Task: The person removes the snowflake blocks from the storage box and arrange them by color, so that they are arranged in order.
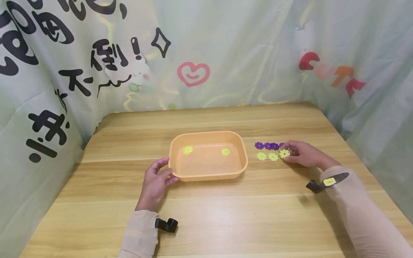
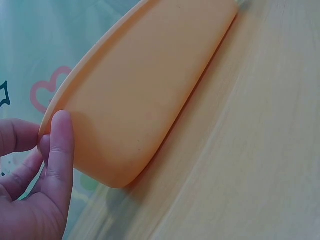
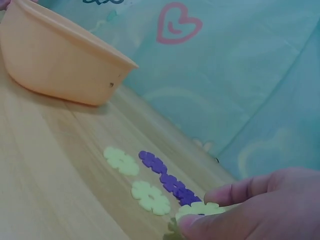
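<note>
My left hand (image 1: 154,184) grips the rim of an orange plastic basin (image 1: 206,163) at its near left corner, thumb on the outer wall in the left wrist view. Two yellow snowflake-shaped plastic discs (image 1: 188,150) lie inside the basin, apart from each other. To the right of it, my right hand (image 1: 304,154) pinches a yellow snowflake disc (image 1: 284,153) between thumb and finger, just over the table. Beside that hand two more yellow discs (image 1: 273,157) lie flat. Behind them runs a row of several purple snowflake discs (image 1: 259,145), some overlapping; my fingers partly hide its right end.
Everything stands on a wood-grain table (image 1: 206,218). A pale printed curtain (image 1: 232,53) with black lettering and a pink heart hangs behind it and along both sides. Black wrist mounts (image 1: 167,225) are strapped over both beige sleeves.
</note>
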The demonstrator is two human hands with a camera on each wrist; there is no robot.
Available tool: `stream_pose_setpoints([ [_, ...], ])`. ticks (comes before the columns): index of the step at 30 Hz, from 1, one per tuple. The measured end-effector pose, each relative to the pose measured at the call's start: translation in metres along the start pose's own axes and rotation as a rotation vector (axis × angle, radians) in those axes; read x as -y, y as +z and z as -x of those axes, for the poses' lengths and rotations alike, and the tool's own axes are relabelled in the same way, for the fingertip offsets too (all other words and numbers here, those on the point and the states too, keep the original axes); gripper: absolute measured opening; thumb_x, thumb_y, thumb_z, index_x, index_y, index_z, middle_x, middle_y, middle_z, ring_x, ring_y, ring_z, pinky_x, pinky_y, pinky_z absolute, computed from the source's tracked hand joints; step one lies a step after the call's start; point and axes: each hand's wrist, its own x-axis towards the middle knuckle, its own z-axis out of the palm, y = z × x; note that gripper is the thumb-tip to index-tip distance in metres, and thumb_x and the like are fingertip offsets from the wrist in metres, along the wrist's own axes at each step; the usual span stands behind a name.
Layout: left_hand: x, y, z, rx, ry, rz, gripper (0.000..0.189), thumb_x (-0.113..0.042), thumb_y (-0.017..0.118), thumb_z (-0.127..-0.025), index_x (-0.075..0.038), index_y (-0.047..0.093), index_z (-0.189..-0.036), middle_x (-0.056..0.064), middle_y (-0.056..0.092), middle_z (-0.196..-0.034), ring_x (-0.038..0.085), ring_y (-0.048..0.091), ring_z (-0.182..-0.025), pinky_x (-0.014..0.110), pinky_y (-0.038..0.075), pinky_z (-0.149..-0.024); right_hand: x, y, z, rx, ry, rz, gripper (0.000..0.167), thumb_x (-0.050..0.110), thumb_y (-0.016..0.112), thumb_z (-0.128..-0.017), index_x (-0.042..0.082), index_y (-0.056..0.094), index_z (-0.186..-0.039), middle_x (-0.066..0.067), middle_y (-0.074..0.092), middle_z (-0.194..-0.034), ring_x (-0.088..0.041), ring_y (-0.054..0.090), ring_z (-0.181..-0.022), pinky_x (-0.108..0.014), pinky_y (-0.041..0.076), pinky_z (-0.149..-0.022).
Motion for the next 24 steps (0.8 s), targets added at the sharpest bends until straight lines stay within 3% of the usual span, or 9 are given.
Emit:
stream_pose_setpoints([
  [5,-0.0004,-0.0003,0.0002,-0.005,-0.004,0.0,0.041,0.012,0.053,-0.091,0.002,0.048,-0.13,0.009,0.042,-0.124,0.015,0.056,-0.074,0.028,0.06,-0.07,0.0019,0.0017,0.0005,0.017,-0.011,0.03,0.03,0.013,0.073,-0.087,0.002,0.06,-0.112,0.0,0.054,-0.079,-0.017,0.05,-0.073,-0.033,0.046,-0.065],
  [24,-0.0006,-0.0006,0.0,0.005,-0.008,0.014,0.042,0.013,0.053,-0.091,0.003,0.047,-0.131,0.011,0.041,-0.125,0.016,0.056,-0.074,0.029,0.06,-0.069,0.0047,0.0058,-0.0055,0.05,0.022,0.056,0.029,0.014,0.074,-0.086,0.003,0.061,-0.11,0.003,0.054,-0.073,-0.016,0.047,-0.068,-0.03,0.041,-0.063],
])
